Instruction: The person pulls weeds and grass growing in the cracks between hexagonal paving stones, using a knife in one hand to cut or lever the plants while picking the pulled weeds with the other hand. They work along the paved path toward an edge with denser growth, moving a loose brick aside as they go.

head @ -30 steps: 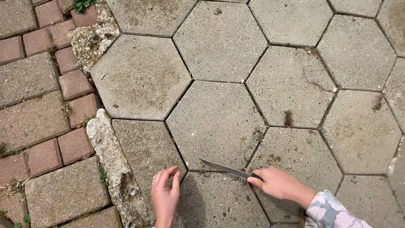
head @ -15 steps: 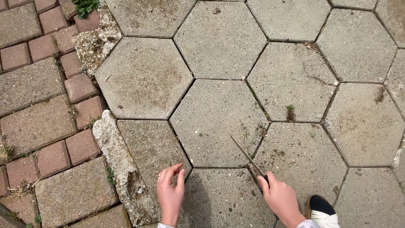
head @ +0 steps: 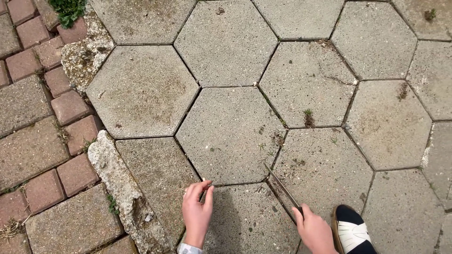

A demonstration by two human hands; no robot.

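My right hand [head: 314, 232] grips the handle of a thin dark-bladed knife [head: 281, 185]. The blade slants up and left, and its tip rests at the joint between two grey hexagonal pavers [head: 229, 135]. My left hand [head: 197, 213] rests on the paver beside it, fingers held together and pointing up at the joint line, nothing in it. Small tufts of weed [head: 308, 115] grow in the joints above the blade.
A dark shoe with a white strap [head: 350, 230] stands right of my right hand. Red brick paving [head: 42, 141] lies to the left, edged by a rough broken concrete strip [head: 123, 193]. A green plant [head: 68, 9] grows at the top left.
The knife has swung from lying nearly flat, pointing left, to a steep slant with its tip in the joint. My right hand dropped lower, and the shoe has come into view.
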